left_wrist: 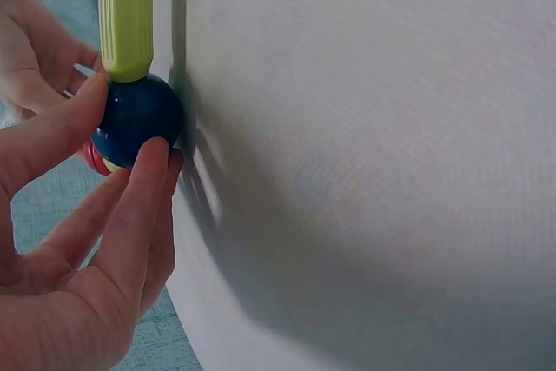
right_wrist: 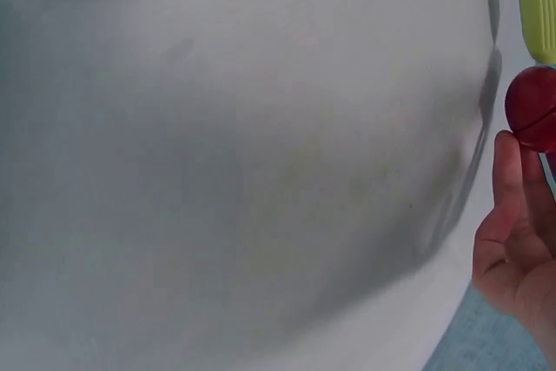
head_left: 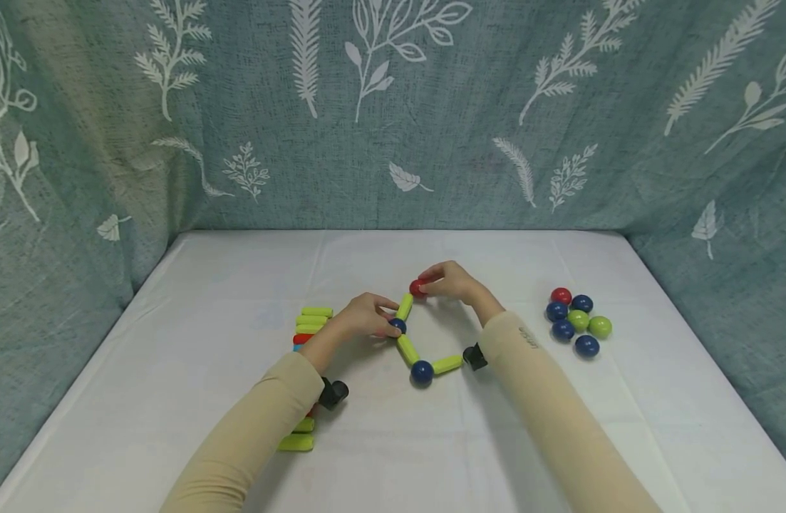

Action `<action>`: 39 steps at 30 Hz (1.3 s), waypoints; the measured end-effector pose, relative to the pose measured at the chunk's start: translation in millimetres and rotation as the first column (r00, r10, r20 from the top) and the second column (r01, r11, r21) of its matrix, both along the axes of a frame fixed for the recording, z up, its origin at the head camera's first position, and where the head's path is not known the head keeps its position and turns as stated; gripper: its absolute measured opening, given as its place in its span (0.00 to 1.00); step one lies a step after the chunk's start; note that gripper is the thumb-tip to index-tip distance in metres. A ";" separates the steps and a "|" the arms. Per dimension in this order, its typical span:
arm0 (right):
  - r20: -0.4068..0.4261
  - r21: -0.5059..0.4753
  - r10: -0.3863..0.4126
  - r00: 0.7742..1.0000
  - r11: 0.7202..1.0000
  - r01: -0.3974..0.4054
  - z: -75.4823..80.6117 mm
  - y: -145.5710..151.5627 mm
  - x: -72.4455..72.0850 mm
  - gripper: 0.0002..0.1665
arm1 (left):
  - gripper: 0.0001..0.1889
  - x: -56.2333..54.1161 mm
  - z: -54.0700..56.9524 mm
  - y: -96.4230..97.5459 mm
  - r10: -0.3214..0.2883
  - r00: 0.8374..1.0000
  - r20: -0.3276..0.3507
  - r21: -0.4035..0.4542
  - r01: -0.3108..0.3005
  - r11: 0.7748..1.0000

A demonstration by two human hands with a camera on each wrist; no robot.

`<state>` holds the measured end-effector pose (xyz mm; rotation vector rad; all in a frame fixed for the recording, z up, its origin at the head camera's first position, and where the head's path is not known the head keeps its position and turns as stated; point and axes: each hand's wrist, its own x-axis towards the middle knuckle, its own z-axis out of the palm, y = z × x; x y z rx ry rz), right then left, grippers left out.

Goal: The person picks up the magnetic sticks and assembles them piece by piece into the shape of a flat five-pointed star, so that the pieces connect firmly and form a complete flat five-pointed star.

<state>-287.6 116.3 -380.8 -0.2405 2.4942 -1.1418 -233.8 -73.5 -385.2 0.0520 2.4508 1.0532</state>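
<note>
Between thumb and fingers, my left hand pinches a dark blue ball. Yellow-green ridged rods extend from two sides of that ball: an upper rod and a lower rod. My right hand holds a red ball by its fingertips at the far end of the upper rod; whether ball and rod touch is hard to tell. The lower rod meets a second blue ball, from which another yellow-green rod points right. Together they form a bent chain.
A row of rods, with yellow-green ones and a red one, lies left, partly hidden by my left arm. Right of my right arm sits a cluster of balls: red, blue and green. A white cloth covers the table.
</note>
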 end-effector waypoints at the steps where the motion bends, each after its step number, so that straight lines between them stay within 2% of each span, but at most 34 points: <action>1: 0.000 0.001 0.001 1.000 1.000 -0.001 0.0 -1.2 -0.3 0.21 | 0.27 0.0 -0.1 0.2 0.000 1.000 -0.002 -0.003 0.000 1.000; 11: 0.021 0.037 -0.007 1.000 0.999 0.006 -2.2 -7.7 -1.1 0.20 | 0.27 2.5 2.7 1.1 0.003 1.000 -0.005 -0.006 -0.003 1.000; 18: 0.051 0.027 -0.008 0.999 1.000 0.007 0.0 -10.3 -0.4 0.21 | 0.26 3.4 4.4 1.3 -0.008 1.000 -0.010 -0.002 0.008 1.000; 28: 0.026 -0.017 0.027 0.999 1.000 -0.026 5.1 0.6 1.7 0.21 | 0.25 4.8 4.9 3.0 0.011 1.000 -0.021 -0.003 -0.011 1.000; 33: -0.025 -0.056 0.088 0.996 0.994 -0.089 6.0 15.3 7.9 0.21 | 0.19 7.2 2.2 3.8 -0.066 0.991 -0.116 -0.036 0.063 0.997; 39: -0.101 -0.072 0.172 0.980 0.981 -0.180 8.9 33.5 24.8 0.21 | 0.13 13.1 1.6 5.2 -0.181 0.956 -0.232 -0.127 0.155 0.980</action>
